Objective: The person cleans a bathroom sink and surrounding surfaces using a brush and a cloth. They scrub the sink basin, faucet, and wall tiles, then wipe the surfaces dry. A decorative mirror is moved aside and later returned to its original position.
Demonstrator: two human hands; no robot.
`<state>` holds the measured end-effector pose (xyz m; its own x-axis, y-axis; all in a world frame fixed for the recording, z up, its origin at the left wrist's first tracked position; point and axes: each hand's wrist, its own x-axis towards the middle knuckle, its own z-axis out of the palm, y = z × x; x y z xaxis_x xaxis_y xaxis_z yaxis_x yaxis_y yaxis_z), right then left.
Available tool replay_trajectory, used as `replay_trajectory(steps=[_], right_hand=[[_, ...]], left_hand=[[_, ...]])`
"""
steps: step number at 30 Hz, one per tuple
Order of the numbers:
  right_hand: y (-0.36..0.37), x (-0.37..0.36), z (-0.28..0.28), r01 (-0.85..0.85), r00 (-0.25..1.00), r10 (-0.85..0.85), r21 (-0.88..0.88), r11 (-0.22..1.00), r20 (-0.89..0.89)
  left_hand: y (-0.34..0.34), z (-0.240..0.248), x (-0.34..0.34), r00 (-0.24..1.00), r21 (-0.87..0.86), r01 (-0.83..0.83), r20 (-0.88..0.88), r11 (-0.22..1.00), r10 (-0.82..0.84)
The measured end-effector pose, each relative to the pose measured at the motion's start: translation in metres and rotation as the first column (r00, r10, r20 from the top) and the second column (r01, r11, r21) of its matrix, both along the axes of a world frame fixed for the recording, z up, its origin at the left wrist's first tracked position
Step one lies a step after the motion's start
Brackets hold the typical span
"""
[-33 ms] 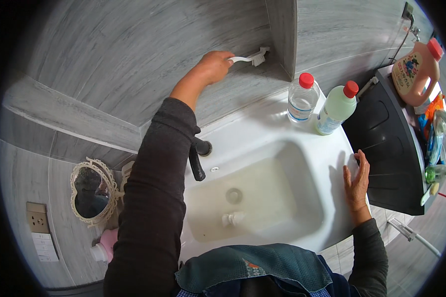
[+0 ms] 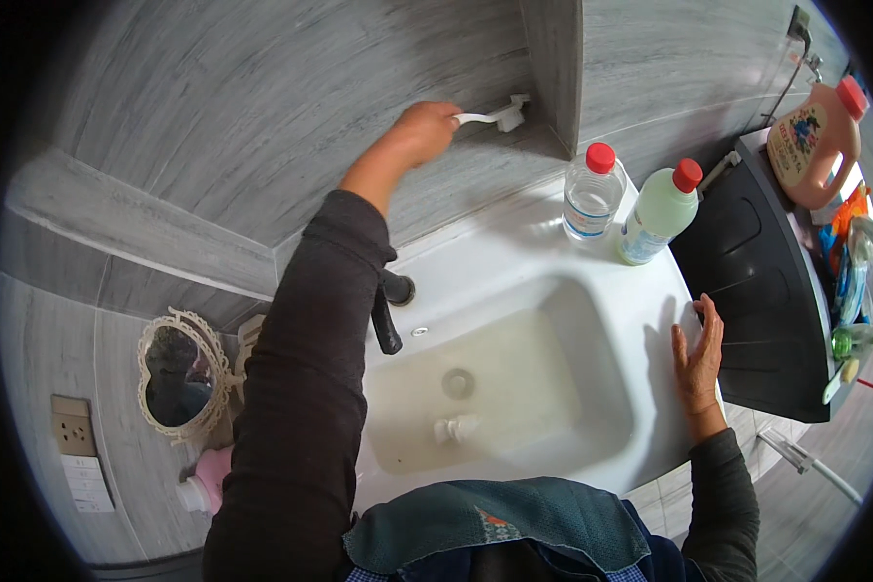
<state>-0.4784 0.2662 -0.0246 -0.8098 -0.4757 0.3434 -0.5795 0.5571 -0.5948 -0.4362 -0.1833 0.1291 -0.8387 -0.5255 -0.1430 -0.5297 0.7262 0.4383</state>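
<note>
Stretched up over the back of the basin, my left hand (image 2: 427,133) grips the handle of a white scrub brush (image 2: 506,116). Its bristles are by the grey tiled wall (image 2: 388,58), close to an inner corner; contact is hard to make out. My right hand (image 2: 698,357) holds nothing and rests on the right rim of the white sink (image 2: 650,427), fingers apart. Cloudy water stands in the basin, with a small white object (image 2: 456,428) in it beside the round drain (image 2: 458,384). My left forearm passes left of the black faucet (image 2: 388,310) and partly covers it.
Two red-capped bottles, one clear (image 2: 592,199) and one pale green (image 2: 658,218), stand on the sink's back right corner. Right of them is a dark cabinet (image 2: 761,272) carrying a pink jug (image 2: 813,144) and packets. A heart-shaped mirror (image 2: 177,376) and pink bottle (image 2: 209,477) are at left.
My left hand and the brush have shifted very slightly to the right along the wall. My right hand has stayed on the sink's rim.
</note>
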Motion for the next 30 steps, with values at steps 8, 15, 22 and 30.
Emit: replay_trajectory(steps=[8,15,22,30], right_hand=[[-0.001,0.000,0.000,-0.013,1.000,0.013,-0.004,1.000,0.007],[0.000,0.000,-0.001,-0.011,1.000,0.011,-0.002,1.000,0.016],[-0.002,0.002,0.000,-0.012,1.000,0.012,0.000,1.000,0.022],[0.007,0.000,-0.001,0.029,1.000,-0.029,0.021,0.999,0.009]], left_hand=[[0.037,-0.014,-0.005,0.976,0.172,-0.076,0.216,0.982,0.038],[0.009,0.027,0.007,0.968,0.261,-0.135,0.239,0.956,0.072],[0.022,-0.021,0.003,0.972,-0.089,0.224,0.098,0.970,-0.216],[0.004,0.067,0.034,0.798,-0.001,0.428,0.471,0.904,-0.377]])
